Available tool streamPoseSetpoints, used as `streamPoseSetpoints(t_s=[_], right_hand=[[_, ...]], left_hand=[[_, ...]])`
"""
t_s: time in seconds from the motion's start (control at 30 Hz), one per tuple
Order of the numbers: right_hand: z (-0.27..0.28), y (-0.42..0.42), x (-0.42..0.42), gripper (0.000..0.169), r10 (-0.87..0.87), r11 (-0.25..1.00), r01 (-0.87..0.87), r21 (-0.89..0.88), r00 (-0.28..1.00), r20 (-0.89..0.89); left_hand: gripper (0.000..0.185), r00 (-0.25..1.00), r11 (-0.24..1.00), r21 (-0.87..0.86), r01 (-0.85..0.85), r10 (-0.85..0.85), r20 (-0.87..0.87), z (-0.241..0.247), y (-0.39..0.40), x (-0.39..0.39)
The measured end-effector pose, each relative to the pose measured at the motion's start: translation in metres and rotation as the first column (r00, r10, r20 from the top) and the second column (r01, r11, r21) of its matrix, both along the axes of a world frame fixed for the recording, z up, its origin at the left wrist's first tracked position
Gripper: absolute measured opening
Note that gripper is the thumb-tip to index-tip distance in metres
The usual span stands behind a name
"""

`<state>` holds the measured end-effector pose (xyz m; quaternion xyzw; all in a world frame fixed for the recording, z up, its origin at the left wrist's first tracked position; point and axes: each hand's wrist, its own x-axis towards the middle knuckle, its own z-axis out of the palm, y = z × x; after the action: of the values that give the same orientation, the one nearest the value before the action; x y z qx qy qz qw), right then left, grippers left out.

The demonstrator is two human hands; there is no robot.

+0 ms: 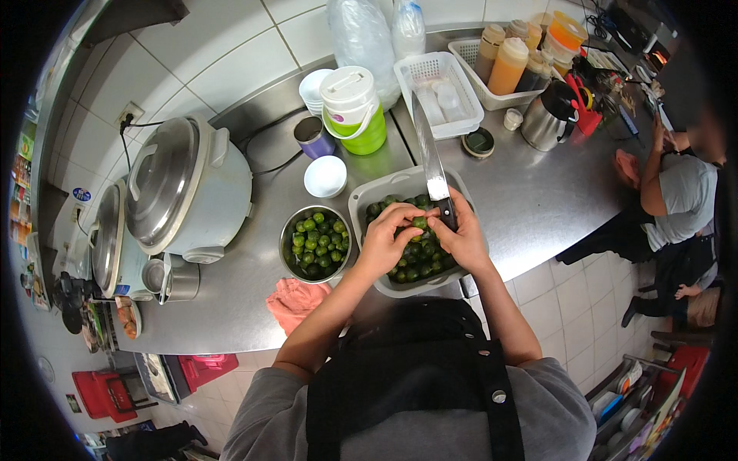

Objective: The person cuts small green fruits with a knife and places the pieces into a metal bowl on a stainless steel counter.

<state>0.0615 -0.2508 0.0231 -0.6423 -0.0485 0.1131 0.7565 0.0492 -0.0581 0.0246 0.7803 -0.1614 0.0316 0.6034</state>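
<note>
Over a grey plastic basin (362,199) of small green citrus fruits (412,259), my two hands meet at one fruit (420,222). The fingers of my left hand (387,233) pinch it from the left. My right hand (466,236) has a kitchen knife (431,155) by its dark handle, blade pointing up and away from me, while its thumb touches the same fruit. Left of the basin stands a round steel bowl (282,248) filled with more of these green fruits (319,242).
A coral cloth (297,302) lies near the counter's front edge. Beyond the steel bowl are a white bowl (326,176), a purple cup (314,138) and a green-and-white jug (360,109). Large rice cookers (213,190) stand left; a steel thermal pitcher (545,118) and a person (680,184) are right.
</note>
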Motion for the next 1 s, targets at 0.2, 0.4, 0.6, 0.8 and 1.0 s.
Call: streamPoseSetpoints(t_s=[0.2, 0.4, 0.6, 0.8, 1.0], right_hand=[[-0.016, 0.003, 0.001, 0.061, -0.045, 0.992, 0.066, -0.104, 0.981, 0.189], [-0.001, 0.005, -0.001, 0.059, -0.06, 0.987, 0.07, -0.145, 0.996, 0.071], [-0.014, 0.01, 0.003, 0.056, -0.051, 0.927, 0.199, -0.319, 0.907, 0.418], [0.004, 0.01, -0.003, 0.048, 0.028, 0.945, 0.047, -0.324, 0.975, 0.221], [0.022, 0.026, -0.033, 0.057, 0.173, 0.912, -0.032, -0.41, 0.934, 0.312]], left_hand=[[0.031, 1.0, 1.0, -0.012, -0.026, 0.025, -0.012, -0.001, -0.008, -0.006], [0.03, 0.991, 0.975, -0.215, -0.051, 0.023, -0.132, -0.002, -0.004, -0.011], [0.034, 0.967, 0.844, -0.521, -0.126, -0.014, -0.255, 0.008, 0.022, -0.015], [0.04, 0.953, 0.86, -0.441, -0.256, 0.148, -0.266, -0.002, 0.036, -0.023], [0.031, 0.87, 0.865, -0.139, -0.481, 0.491, 0.041, -0.019, 0.05, -0.018]])
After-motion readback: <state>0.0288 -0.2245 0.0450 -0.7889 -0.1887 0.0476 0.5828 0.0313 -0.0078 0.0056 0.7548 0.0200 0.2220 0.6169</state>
